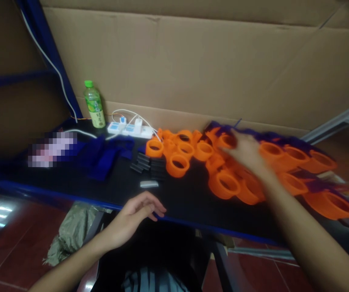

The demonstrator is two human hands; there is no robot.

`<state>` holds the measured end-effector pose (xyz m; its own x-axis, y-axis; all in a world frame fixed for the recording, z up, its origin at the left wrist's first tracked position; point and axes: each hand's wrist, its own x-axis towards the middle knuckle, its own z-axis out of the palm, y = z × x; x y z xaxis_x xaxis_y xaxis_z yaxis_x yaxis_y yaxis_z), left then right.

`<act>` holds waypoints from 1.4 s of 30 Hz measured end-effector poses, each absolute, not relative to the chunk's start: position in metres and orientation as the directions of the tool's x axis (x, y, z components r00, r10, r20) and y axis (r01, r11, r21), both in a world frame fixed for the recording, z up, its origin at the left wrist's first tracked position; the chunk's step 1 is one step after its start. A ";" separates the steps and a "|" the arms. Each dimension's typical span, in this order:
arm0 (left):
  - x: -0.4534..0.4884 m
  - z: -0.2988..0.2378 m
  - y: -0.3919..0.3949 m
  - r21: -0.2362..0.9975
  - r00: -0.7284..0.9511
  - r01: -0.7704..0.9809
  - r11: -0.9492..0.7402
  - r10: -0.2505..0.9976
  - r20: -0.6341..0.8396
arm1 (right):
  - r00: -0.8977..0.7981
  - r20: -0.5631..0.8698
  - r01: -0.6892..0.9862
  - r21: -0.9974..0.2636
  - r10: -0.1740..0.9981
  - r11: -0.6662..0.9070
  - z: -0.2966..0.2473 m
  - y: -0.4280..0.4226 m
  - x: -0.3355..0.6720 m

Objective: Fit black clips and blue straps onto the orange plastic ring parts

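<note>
Orange ring parts (218, 191) lie grouped from the middle to the right end of the black surface (186, 198). The right hand (246, 149) is over them, fingers spread; because of blur, I cannot tell whether it grips one. The left hand (141, 209), half curled, holds nothing near the front edge. Handling seems at picking stage; how many parts are finished is unclear.

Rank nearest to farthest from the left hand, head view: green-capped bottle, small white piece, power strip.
1. Small white piece: just beyond the left hand.
2. Power strip: farther back, by the cardboard.
3. Green-capped bottle: back left, beyond the strip's left end.
</note>
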<state>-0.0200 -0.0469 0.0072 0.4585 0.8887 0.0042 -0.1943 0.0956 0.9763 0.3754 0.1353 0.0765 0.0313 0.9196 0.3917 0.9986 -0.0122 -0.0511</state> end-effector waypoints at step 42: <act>-0.022 0.002 -0.048 0.983 0.510 -0.154 0.101 0.860 -0.008 | -0.229 0.313 0.939 0.322 0.922 0.124 0.098 0.138 0.362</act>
<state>-0.0219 -0.0479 0.0020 0.5101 0.8601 -0.0084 -0.1536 0.1007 0.9830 0.3619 0.1383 0.0984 -0.2289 0.9219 0.3126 0.9387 0.1240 0.3216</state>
